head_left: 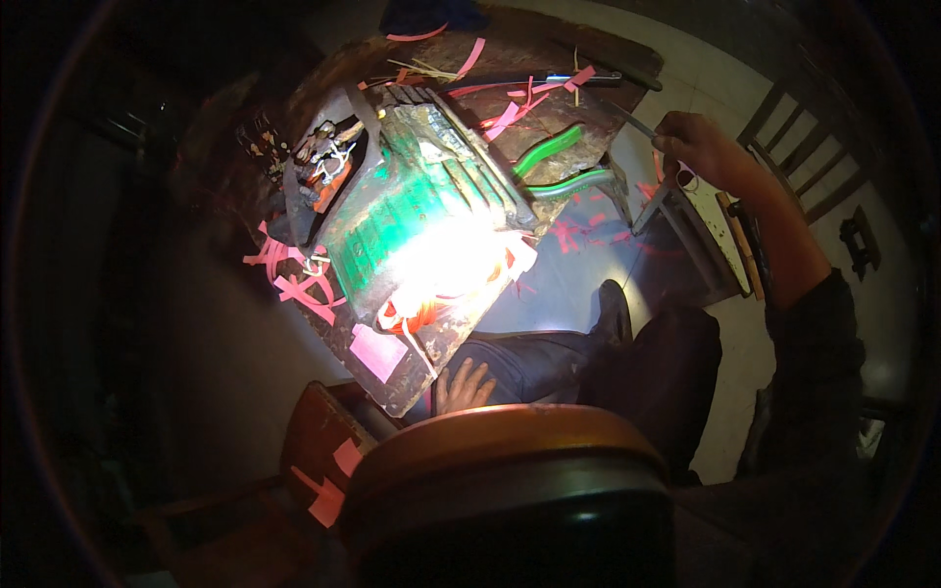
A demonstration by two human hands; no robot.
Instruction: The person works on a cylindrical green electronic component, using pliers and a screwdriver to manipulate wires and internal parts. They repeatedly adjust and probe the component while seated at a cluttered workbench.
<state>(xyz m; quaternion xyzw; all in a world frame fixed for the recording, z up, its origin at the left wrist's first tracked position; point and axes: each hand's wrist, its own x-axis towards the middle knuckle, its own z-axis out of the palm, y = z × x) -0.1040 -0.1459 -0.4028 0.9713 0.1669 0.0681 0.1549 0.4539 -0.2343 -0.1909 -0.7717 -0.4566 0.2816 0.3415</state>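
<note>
My left hand (464,387) lies with its fingers spread on my dark-trousered thigh, beside the near edge of the worktable (400,394). It holds nothing. Out to the right, my right hand (701,147) is closed around a thin grey bar-like tool (635,122) that points toward the table; its kind is unclear. On the table sits a green finned motor housing (368,230). Orange-red windings (412,316) show at its near end, partly washed out by bright light. Wires and more winding (331,171) show at its far-left end. Green-handled pliers (551,149) lie right of the housing.
Pink paper strips (309,291) lie scattered around the housing, with a pink sheet (378,351) at the near corner. A long dark rod (549,78) lies along the far side. A wooden stool (720,235) stands at right, a slatted chair (809,147) beyond, and a wooden chair (319,431) near left.
</note>
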